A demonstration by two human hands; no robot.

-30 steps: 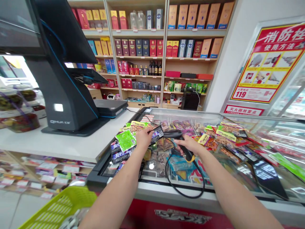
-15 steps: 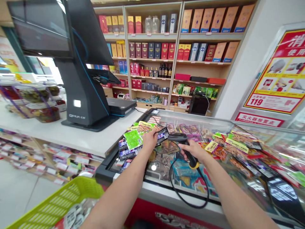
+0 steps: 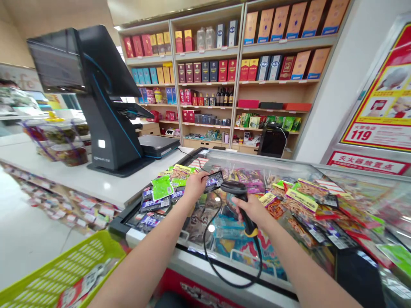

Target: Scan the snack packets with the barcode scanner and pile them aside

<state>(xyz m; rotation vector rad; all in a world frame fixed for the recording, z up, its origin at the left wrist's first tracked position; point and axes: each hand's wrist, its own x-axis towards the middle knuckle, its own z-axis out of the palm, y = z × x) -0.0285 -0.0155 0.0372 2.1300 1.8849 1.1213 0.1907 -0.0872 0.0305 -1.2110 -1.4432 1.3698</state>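
Observation:
My left hand (image 3: 195, 187) pinches the edge of a black snack packet (image 3: 213, 181) with pale printing on it. Facing that packet, close to its right end, is the head of a black barcode scanner (image 3: 246, 208) with a yellow ring at its base. My right hand (image 3: 252, 209) wraps round the scanner's handle, and its cable loops down over the freezer front. Left of my left hand lies a heap of packets, among them a bright green packet (image 3: 162, 187) on top of dark ones. More snack packets (image 3: 302, 200) are spread on the glass to the right.
The glass-topped chest freezer (image 3: 221, 252) stretches before me. A yellow-green basket (image 3: 61, 273) with packets in it stands at lower left. On the white counter (image 3: 112, 188) are a checkout terminal (image 3: 111, 124) and several lidded jars (image 3: 69, 153). Shelves of boxes line the back.
The view has shifted a little. My left hand still holds the black packet, and the scanner stays beside it in my right hand.

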